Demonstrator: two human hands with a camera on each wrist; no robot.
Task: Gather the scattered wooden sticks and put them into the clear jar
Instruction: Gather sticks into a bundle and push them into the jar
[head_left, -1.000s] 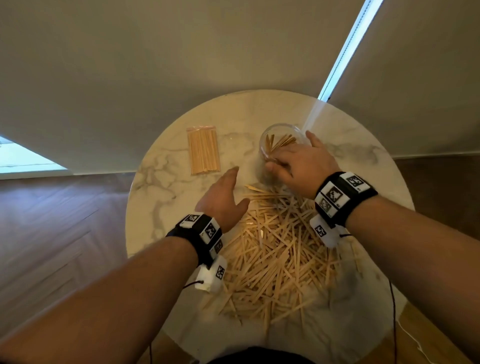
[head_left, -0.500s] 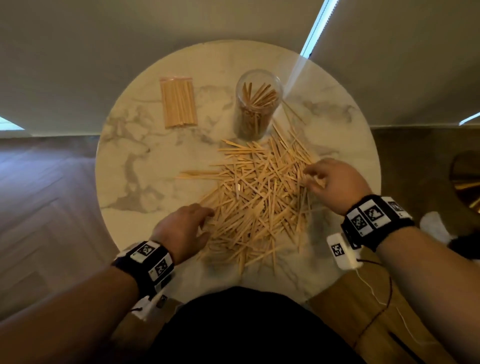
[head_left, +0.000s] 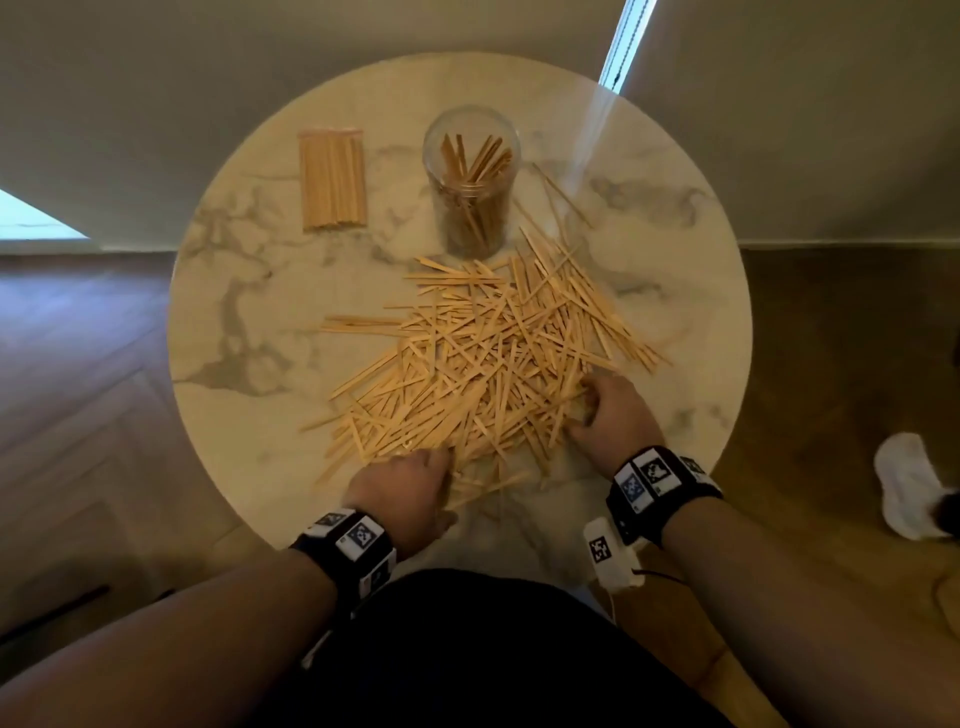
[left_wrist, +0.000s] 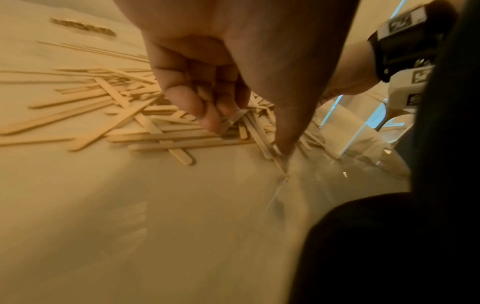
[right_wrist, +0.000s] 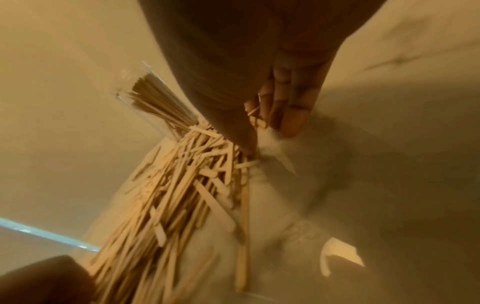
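Observation:
A loose heap of flat wooden sticks (head_left: 483, 358) covers the middle of the round marble table (head_left: 249, 312). Behind it the clear jar (head_left: 470, 208) stands upright with several sticks in it. At the heap's near edge, my left hand (head_left: 436, 462) has its fingers curled onto stick ends; in the left wrist view, the left hand (left_wrist: 249, 133) pinches a stick between fingertips and thumb. On the heap's near right side, my right hand (head_left: 582, 410) also curls in. The right wrist view has that right hand (right_wrist: 265, 131) with a few stick ends held between thumb and fingers.
A wrapped bundle of sticks (head_left: 332, 179) lies flat at the back left of the table. A few stray sticks (head_left: 561, 197) lie to the right of the jar. My dark clothing (head_left: 467, 649) meets the table's near rim. A white object (head_left: 904, 483) lies on the wooden floor to the right.
My right hand left the jar and came back to the heap's near right side. My left hand drew back to the heap's near edge, and its fingers curled in.

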